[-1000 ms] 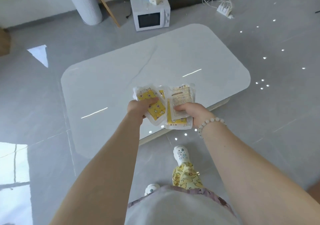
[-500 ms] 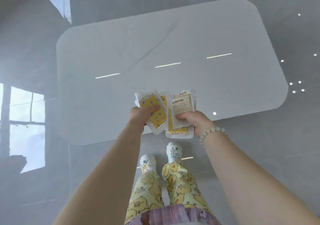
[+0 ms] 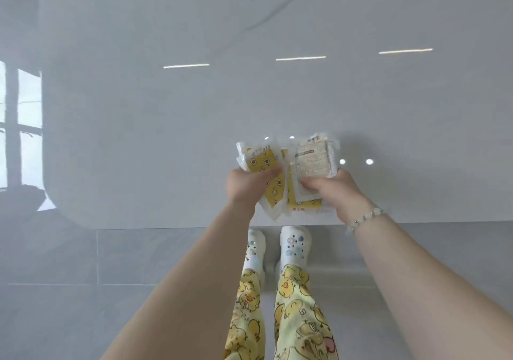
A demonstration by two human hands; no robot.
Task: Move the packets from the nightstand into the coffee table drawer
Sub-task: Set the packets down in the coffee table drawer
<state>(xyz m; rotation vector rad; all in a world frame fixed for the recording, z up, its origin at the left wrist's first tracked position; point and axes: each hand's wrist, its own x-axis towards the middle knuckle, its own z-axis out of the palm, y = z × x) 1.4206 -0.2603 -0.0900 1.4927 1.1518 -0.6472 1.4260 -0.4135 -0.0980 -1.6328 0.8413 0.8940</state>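
I hold a small stack of clear plastic packets with yellow patterned labels over the near edge of the white coffee table (image 3: 194,115). My left hand (image 3: 245,186) grips the packets on the left (image 3: 262,162), yellow face up. My right hand (image 3: 337,193), with a bead bracelet on the wrist, grips the packets on the right (image 3: 313,160), the top one showing a printed white back. The two bundles overlap in the middle. No drawer or nightstand is in view.
The glossy white tabletop fills most of the view, its near edge (image 3: 166,228) running just in front of my feet (image 3: 294,244). Grey floor tiles (image 3: 69,276) lie below and to the left. A window reflection (image 3: 22,126) shows at far left.
I have stepped right up to the coffee table and tilted my view down, so the tabletop now fills the view. Both hands still hold the packets the same way.
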